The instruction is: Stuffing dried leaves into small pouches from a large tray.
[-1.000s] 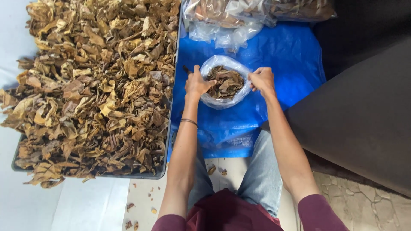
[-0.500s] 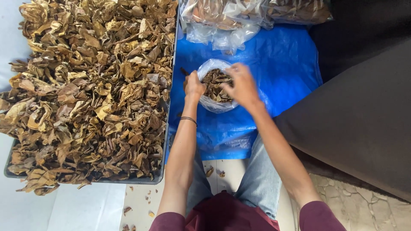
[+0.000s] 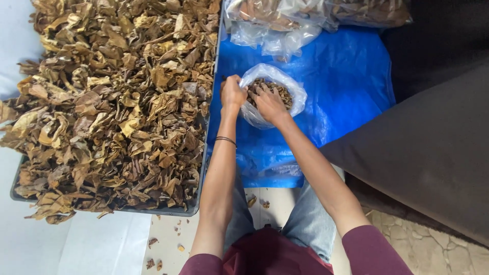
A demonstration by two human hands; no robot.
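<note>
- Head view, your left hand [image 3: 232, 94]: it was closed on the near-left rim of the clear plastic bag [image 3: 295, 94], fingers curled tight on the plastic and holding the mouth open. It held that same rim a second before, so this side of the grip had not changed.
- Head view, your right hand [image 3: 269, 103]: it had left the bag's right rim, where it gripped a second earlier, crossed over the opening, and now lay pushed into the mouth, fingers spread loosely flat on the dried leaves inside [image 3: 279, 91]. You could not tell whether it had any leaves pinched beneath the palm.
- What that shift meant: the bag was no longer stretched between two hands; one hand kept it open while the other pressed on the contents, which looked like packing the leaves down.
- Where the bag sat: on the blue tarp [image 3: 346, 86], just right of the dark tray [image 3: 201, 168] heaped with loose dried brown leaves [image 3: 112, 107].
- Around it: more filled clear bags [image 3: 285, 20] lay at the far edge of the tarp, and a dark cushion [image 3: 428, 153] lay to your right.
</note>
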